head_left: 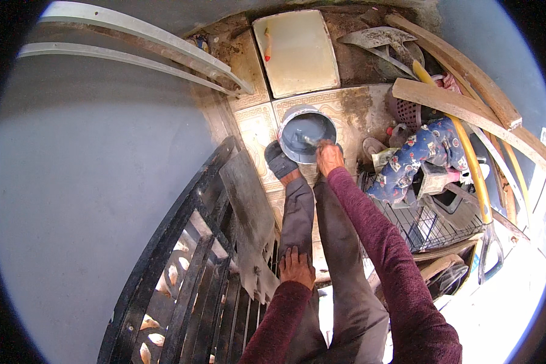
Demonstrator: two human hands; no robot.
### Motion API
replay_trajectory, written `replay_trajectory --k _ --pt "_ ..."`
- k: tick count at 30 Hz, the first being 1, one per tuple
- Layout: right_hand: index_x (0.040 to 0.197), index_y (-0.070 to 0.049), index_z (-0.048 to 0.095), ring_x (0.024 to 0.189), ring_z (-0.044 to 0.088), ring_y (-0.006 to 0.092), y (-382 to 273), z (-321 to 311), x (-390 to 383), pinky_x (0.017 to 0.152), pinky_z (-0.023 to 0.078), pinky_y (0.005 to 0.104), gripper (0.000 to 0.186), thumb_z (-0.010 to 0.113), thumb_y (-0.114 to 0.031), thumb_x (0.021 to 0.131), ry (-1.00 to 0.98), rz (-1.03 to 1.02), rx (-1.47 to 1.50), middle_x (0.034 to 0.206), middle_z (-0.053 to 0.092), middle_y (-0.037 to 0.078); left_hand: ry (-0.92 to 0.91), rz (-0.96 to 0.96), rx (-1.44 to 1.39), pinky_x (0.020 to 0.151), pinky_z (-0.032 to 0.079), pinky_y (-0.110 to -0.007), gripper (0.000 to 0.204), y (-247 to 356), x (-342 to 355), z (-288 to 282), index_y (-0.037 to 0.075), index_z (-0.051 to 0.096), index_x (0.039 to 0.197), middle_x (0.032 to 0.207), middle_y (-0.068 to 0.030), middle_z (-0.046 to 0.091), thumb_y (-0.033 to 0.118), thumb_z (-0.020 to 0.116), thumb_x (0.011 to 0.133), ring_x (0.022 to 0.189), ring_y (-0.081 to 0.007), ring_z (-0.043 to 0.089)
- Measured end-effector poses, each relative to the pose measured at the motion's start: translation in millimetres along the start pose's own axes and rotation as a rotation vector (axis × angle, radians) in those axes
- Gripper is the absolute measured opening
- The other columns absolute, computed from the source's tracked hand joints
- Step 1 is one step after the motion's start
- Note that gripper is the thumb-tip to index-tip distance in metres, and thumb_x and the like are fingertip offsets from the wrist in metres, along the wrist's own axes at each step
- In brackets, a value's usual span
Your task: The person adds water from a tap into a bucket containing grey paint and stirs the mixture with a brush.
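A round pale bucket holding grey-blue liquid stands on the patterned tile floor between and just beyond my feet. My right hand is closed at the bucket's near right rim around a small pale handle that dips into the liquid; the tool's lower end is submerged or too small to make out. My left hand lies spread on my left trouser leg, fingers apart and holding nothing. My left sandal is beside the bucket; my right foot is mostly hidden behind my right hand.
A black slatted railing and grey sheet line the left. A cream rectangular lid lies at the back. Planks, a shovel, patterned cloth and a wire crate crowd the right. Pale curved strips cross upper left.
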State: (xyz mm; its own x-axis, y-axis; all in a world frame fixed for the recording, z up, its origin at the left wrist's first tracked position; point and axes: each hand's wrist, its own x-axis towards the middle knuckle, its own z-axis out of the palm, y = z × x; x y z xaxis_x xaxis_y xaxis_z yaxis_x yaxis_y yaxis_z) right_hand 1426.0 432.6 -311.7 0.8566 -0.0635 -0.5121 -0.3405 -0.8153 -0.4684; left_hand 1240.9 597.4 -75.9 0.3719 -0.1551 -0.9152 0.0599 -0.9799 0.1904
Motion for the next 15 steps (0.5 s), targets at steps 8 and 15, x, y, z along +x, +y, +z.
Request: replay_trajectory --k 8,15 --pt "0.094 0.0 0.059 0.086 0.062 0.041 -9.3 -4.9 -1.5 0.076 0.05 0.0489 0.015 0.056 -0.009 0.082 -0.117 0.099 -0.082 0.091 0.06 0.024 0.062 0.006 -0.044 0.109 0.025 -0.051 0.052 -1.7 1.8 8.2 0.002 0.054 0.125 0.142 -0.0205 0.037 0.031 0.054 0.082 0.134 -0.0359 0.033" --pt "0.091 0.001 0.058 0.086 0.061 0.0431 22.0 8.9 -5.4 0.074 0.05 0.0477 0.014 0.056 -0.01 0.082 -0.002 -0.059 -0.167 0.091 0.061 0.025 0.088 0.041 -0.056 0.108 0.026 -0.051 0.05 1.7 2.9 10.8 0.002 0.055 0.124 0.14 -0.02 0.038 0.029 0.054 0.081 0.133 -0.0359 0.033"
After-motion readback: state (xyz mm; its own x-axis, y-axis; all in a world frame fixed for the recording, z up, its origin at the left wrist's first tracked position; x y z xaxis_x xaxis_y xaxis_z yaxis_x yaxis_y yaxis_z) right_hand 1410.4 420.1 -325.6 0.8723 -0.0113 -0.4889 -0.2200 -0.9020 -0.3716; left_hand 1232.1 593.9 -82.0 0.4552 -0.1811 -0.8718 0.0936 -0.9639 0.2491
